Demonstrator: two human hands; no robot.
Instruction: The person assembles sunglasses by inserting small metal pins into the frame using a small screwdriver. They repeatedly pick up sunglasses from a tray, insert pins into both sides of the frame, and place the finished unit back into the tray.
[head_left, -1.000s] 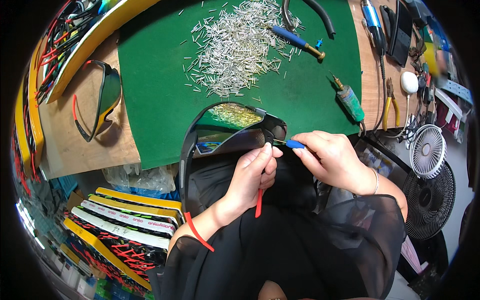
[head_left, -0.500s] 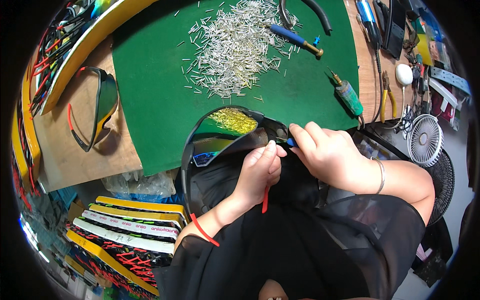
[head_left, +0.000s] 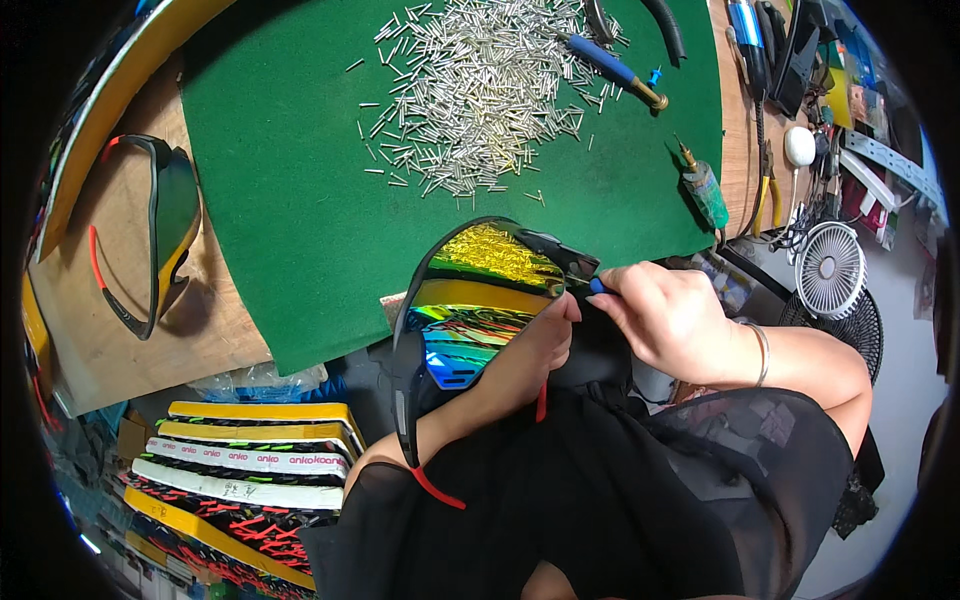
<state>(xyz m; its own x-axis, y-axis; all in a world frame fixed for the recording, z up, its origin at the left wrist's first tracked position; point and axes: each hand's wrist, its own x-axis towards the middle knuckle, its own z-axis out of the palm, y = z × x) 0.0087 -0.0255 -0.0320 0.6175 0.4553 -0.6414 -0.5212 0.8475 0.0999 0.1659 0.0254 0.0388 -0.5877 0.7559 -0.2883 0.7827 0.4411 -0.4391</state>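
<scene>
As curled hands [head_left: 668,315] grip sunglasses [head_left: 404,375] and a tool [head_left: 598,286], the lens [head_left: 485,300] gleams yellow above blue.

Turns the glasses [head_left: 403,385], showing more of the lens [head_left: 490,310]. Now hides much of the left hand [head_left: 543,342] behind it.

Blk-frame sunglasses [head_left: 485,310] w/ red tips [head_left: 437,489]

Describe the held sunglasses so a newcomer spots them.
Start at the green mat. Over its near edge, the left hand holds black-framed sunglasses with red temple tips. Unlike the pair on the wooden tabletop, their lens mirrors the silver pins.
</scene>
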